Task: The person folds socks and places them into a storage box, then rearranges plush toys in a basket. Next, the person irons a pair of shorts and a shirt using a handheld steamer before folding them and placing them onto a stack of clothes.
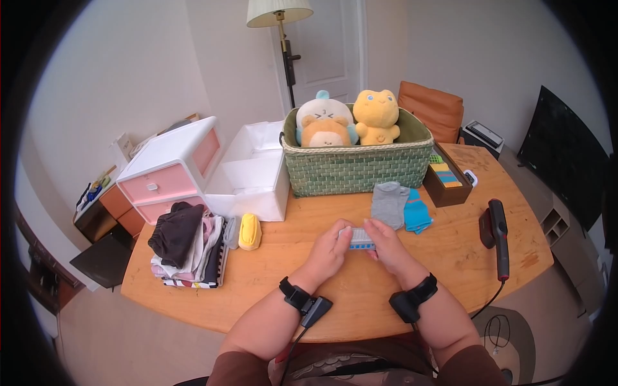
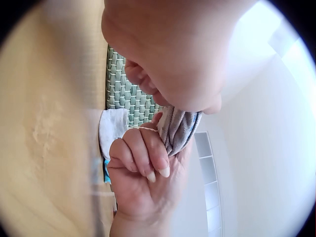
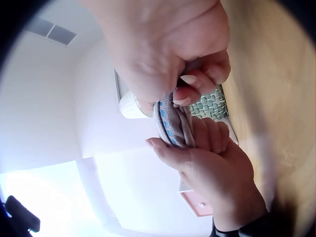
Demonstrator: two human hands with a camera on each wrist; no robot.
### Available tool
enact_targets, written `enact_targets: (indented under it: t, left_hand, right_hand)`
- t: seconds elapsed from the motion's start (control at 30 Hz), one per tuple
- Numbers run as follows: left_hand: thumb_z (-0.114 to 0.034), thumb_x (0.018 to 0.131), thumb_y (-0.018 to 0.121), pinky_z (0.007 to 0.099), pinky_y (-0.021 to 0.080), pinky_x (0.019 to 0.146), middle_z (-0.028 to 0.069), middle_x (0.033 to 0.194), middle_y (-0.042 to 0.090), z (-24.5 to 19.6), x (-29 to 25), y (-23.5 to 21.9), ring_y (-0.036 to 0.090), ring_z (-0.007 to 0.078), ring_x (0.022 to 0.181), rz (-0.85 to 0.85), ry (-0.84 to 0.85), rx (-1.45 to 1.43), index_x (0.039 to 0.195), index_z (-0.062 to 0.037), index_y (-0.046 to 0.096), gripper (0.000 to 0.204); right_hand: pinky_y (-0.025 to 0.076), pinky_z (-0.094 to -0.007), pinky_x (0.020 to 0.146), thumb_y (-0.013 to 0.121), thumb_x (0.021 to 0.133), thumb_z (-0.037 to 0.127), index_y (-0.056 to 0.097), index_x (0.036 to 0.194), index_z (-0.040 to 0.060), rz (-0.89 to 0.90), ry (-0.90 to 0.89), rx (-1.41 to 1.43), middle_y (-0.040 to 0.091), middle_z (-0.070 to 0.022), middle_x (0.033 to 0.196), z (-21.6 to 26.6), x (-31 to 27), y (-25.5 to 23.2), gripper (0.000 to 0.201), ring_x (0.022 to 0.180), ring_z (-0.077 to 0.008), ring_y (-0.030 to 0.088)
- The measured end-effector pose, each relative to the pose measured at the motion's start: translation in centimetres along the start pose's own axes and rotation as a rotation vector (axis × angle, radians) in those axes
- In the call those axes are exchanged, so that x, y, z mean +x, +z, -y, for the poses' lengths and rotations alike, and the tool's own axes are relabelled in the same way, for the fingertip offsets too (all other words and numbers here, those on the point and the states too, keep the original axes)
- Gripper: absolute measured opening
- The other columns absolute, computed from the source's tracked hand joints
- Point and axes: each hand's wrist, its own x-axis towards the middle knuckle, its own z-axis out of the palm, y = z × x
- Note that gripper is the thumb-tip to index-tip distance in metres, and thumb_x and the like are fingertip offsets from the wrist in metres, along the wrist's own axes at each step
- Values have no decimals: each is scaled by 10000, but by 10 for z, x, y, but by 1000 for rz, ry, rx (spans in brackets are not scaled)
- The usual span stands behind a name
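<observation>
A grey folded sock point(image 1: 358, 239) with small blue marks is held between both hands above the table. My left hand point(image 1: 329, 249) grips its left end, thumb on top. At the other end my right hand point(image 1: 391, 249) pinches it with curled fingers. The right wrist view shows the sock point(image 3: 174, 123) bunched into a thick roll, blue dashes along one edge. Just beyond the hands, a loose grey sock point(image 1: 389, 204) lies flat on the table, beside a blue sock point(image 1: 417, 213) with an orange stripe.
A green woven basket point(image 1: 357, 172) of plush toys stands behind. Right of it is a brown box point(image 1: 453, 195) with folded socks. A black corded appliance point(image 1: 499, 241) lies at right. At left are stacked clothes point(image 1: 187, 248), a yellow bundle point(image 1: 250, 231), a white bin point(image 1: 257, 199) and pink-fronted drawers point(image 1: 154, 186).
</observation>
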Motion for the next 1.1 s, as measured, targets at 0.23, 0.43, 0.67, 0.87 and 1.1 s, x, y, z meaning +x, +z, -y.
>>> enact_targets:
  t: [0.23,0.43,0.67,0.87,1.1]
  left_hand:
    - [-319,1068,392,254,381,612,5,761,508,1,5,-1,442,89,669,56,-165,-229,981,-57,553,320]
    - [-395,1065,350,236,348,575,-26,758,508,10,11,-4,408,68,647,-139,-344,-427,933,-86,557,395]
    - [-455,1042,389,230,259,452,-41,634,419,10,12,-6,338,74,504,-179,-559,-686,934,-112,545,391]
    - [-473,1039,386,238,239,442,-41,600,382,11,13,-5,320,73,491,-125,-605,-688,956,-114,527,395]
    - [-406,1045,415,231,374,496,-10,709,503,13,13,0,457,88,553,-66,-501,-550,1096,-123,508,302]
  right_hand:
    - [346,-207,470,471,1028,445,556,1006,114,109,31,-3,529,24,683,-2,-1,-7,343,510,-47,459]
    - [420,-204,562,584,988,221,471,1296,37,98,-186,-1,619,-33,911,-7,3,-7,376,658,-68,539]
    - [487,-228,675,619,922,22,379,1444,34,141,-231,-83,603,-63,1119,-9,4,-9,574,792,-90,575]
    - [490,-237,714,613,932,31,418,1421,37,92,-274,-139,623,-65,1146,-13,5,-9,527,873,-98,598]
    - [489,-231,787,569,952,6,443,1390,27,32,-320,-169,623,-69,1132,-16,9,-12,455,921,-101,597]
